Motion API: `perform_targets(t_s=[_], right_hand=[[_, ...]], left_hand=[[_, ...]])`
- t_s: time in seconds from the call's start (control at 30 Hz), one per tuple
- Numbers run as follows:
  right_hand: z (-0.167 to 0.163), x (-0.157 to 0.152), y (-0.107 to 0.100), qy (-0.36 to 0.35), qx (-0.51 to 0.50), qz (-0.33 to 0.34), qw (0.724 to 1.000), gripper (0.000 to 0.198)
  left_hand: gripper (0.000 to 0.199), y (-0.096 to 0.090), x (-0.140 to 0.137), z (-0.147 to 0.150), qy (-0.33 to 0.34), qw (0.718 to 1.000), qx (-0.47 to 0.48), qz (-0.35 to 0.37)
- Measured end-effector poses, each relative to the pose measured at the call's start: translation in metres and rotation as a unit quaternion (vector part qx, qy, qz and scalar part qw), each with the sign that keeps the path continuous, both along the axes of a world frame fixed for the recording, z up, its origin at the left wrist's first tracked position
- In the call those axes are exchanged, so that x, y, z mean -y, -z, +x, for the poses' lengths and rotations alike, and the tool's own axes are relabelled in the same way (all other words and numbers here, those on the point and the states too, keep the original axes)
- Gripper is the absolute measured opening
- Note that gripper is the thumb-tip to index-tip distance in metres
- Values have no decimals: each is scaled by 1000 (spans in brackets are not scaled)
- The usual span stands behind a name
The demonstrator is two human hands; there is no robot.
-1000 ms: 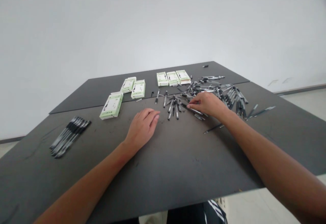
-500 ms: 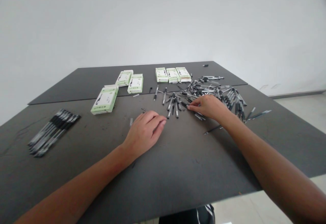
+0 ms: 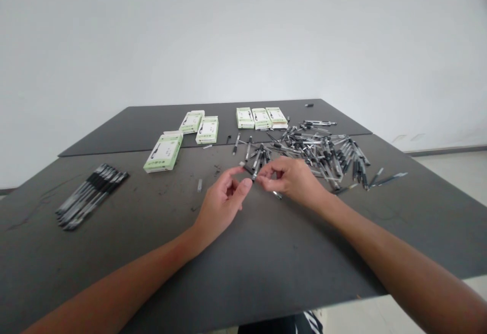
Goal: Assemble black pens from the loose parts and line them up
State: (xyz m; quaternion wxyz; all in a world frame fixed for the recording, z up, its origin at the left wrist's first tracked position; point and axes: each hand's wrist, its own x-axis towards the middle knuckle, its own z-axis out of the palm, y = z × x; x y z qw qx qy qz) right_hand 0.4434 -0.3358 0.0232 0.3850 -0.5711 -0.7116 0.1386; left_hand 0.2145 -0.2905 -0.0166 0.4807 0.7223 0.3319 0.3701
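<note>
Right hand (image 3: 291, 179) has thumb and fingertips pinched on a dark pen (image 3: 248, 169), held low over the near half of the table (image 3: 243, 263), in front of the wearer. Left hand (image 3: 220, 194) sits right next to it, palm inward, thumb and index on either side of the pen's dark end; can't tell if they grip it or just flank it. Just beyond the fingers, a small fan of pens (image 3: 257, 159), partly hidden by the hands. To the right and behind the right hand, a big messy pile of clear-and-black pens (image 3: 323, 149), crossing at all angles; a few strays lie off its right edge. Small clear piece (image 3: 200, 185) left of the left hand. Farther left, a neat slanted row of pens (image 3: 93, 194) side by side, a bit blurred. Green-and-white boxes: three at left (image 3: 163, 152), spread out, and three at back (image 3: 261, 119), side by side. Short black piece (image 3: 309, 105) near the far right corner. Plain pale wall (image 3: 228, 35) behind.
</note>
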Motion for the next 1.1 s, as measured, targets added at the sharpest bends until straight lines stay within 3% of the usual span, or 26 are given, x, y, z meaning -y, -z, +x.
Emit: perform_targets(t_s=[0.13,0.2,0.3,0.4,0.57,0.77,1.1], right_hand=[[-27,6,13,-83,-21,49,995,2],[-24,4,15,-93,-27,56,994,9],[1,-3,10,-45,-8,55,997,23],[37,-12,4,39,107,47,992,18],[75,-20,9,105,240,-41,964,22],[77,-21,10,105,285,-125,945,29],[69,-19,5,122,306,-130,935,31]], left_hand=[[37,-2,2,-1,4,1000,14,6],[38,-3,3,-2,-8,1000,13,17],[41,-5,4,-1,-30,999,19,17],[45,-7,4,0,-40,999,23,6],[50,-6,2,1,-27,999,24,-11],[50,-1,-1,-1,0,1000,17,-9],[52,-3,0,1,6,1000,-12,-6]])
